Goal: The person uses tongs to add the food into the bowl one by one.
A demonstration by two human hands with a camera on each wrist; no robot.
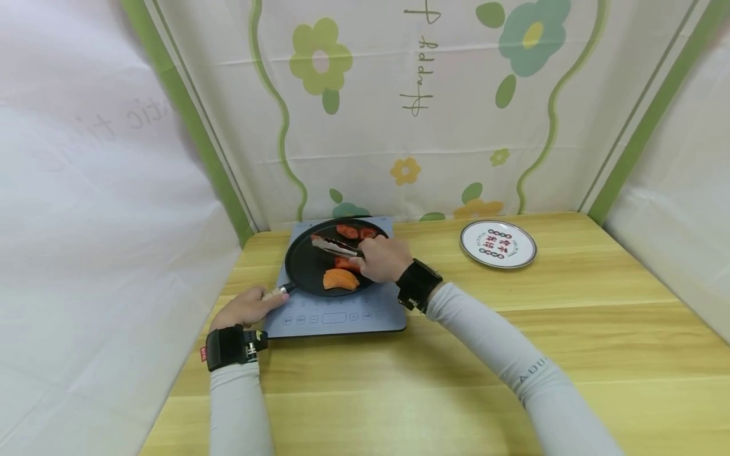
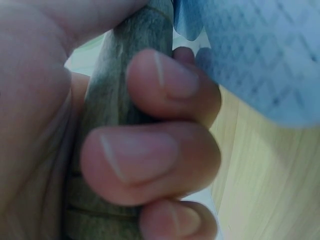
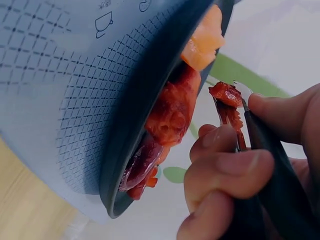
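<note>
A round black frying pan (image 1: 302, 266) sits on the grey induction cooktop (image 1: 336, 328). My left hand (image 1: 245, 309) grips the pan's handle (image 2: 112, 90), fingers curled round it in the left wrist view. With my right hand (image 1: 384, 258) I hold black-handled metal tongs (image 1: 331, 246) over the pan. Between the tong tips is a small piece of reddish meat (image 3: 227, 93). An orange salmon piece (image 1: 340, 279) lies at the pan's near side. Several red pieces of meat (image 1: 346, 231) lie toward the far side, and another is partly hidden by my right hand.
A white plate (image 1: 472, 244) with a dark rim and red print stands on the wooden table (image 1: 456, 373), right of the cooktop. Curtains with printed flowers (image 1: 365, 126) enclose the table at the back and both sides.
</note>
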